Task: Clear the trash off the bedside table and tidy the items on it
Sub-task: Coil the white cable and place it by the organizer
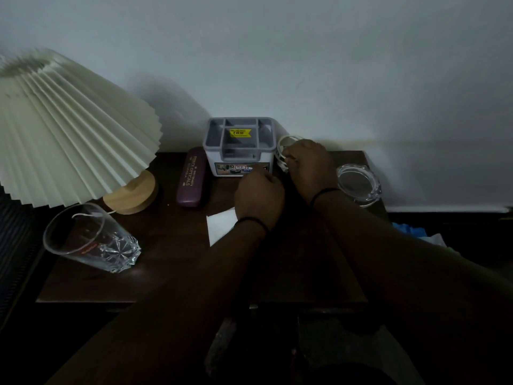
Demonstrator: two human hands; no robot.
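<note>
Coiled white cable (286,151), looped, beside grey organizer (239,145) at bench (172,245) back; pinched in right hand (311,165) grip. Left hand (259,195) curled, contents impossible to tell.

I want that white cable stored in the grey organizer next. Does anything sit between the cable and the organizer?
Nothing visible does. The right hand holds the coiled white cable directly beside the grey organizer, whose open compartments look empty. The left hand is in front of the organizer, not between them.
</note>
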